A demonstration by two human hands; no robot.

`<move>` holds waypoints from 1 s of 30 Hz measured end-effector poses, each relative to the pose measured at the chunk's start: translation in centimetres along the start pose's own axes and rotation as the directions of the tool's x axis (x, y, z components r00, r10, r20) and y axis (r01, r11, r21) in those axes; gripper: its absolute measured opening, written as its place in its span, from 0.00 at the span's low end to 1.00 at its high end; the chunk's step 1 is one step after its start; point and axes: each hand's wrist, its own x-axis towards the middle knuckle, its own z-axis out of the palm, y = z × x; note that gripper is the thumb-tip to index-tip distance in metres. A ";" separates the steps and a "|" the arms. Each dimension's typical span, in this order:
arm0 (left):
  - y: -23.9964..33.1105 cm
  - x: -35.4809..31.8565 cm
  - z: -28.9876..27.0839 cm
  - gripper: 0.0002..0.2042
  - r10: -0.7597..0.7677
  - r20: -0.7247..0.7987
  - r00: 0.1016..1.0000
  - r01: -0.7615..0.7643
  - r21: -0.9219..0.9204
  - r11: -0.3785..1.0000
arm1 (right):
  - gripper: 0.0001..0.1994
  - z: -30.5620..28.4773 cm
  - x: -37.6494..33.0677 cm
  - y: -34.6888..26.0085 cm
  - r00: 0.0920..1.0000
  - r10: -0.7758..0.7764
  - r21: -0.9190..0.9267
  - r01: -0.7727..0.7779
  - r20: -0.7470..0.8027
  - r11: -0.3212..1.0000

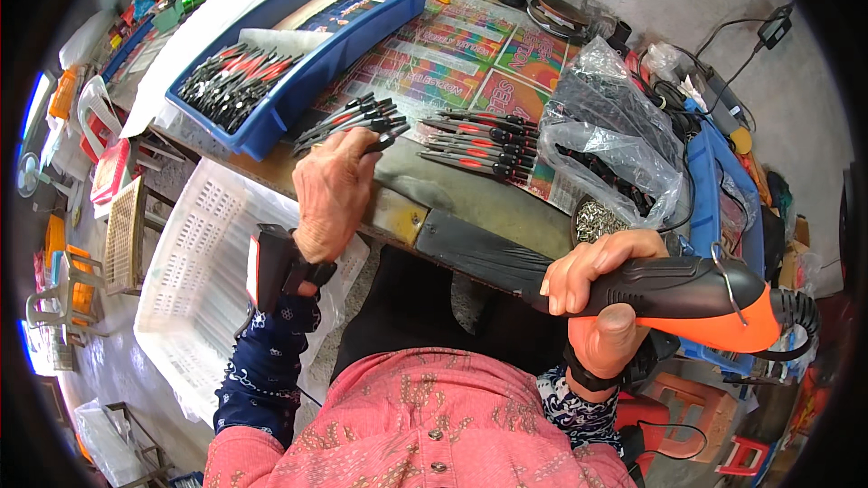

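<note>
My left hand (pixel 333 185) reaches to the table's near edge, its fingers closed round a slim black piece (pixel 389 138) whose end juts out past the fingertips. Just behind it lies a small pile of slim black-and-red handled pieces (pixel 353 116); their exact kind is unclear. More of these pieces lie side by side in a stacked row (pixel 484 145) to the right. In my right hand (pixel 597 285) is a black-and-orange electric screwdriver (pixel 696 294), held sideways with its front end toward the left and a coiled cord at its back.
A blue tray (pixel 262 131) with many similar pieces stands at the back left. By the right hand are a bowl of small metal screws (pixel 597 220), a clear plastic bag (pixel 624 117) and a blue crate (pixel 710 181). A white perforated basket (pixel 203 262) sits below the table on the left.
</note>
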 end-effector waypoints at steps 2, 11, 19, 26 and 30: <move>-0.9 0.4 0.5 0.09 0.000 0.028 1.000 -0.004 0.146 0.989 | 0.28 -0.2 0.1 0.1 1.000 0.002 0.014 -0.001 -0.014 1.000; -1.6 2.1 2.5 0.12 0.213 0.009 0.977 -0.203 0.350 0.915 | 0.23 -1.6 0.3 0.9 1.000 0.012 0.223 -0.008 -0.014 0.975; 3.7 1.9 5.2 0.11 0.347 0.136 0.928 -0.347 -0.020 0.938 | 0.23 -2.3 0.6 1.1 1.000 0.014 0.240 -0.011 -0.012 0.971; 5.1 2.1 5.9 0.14 0.402 0.231 0.886 -0.405 -0.034 0.914 | 0.23 -2.8 0.5 0.9 0.999 0.017 0.233 -0.007 -0.039 0.973; 5.2 1.9 5.8 0.13 0.412 0.267 0.871 -0.412 -0.058 0.909 | 0.25 -2.8 0.6 0.9 0.998 0.021 0.065 -0.017 -0.060 0.998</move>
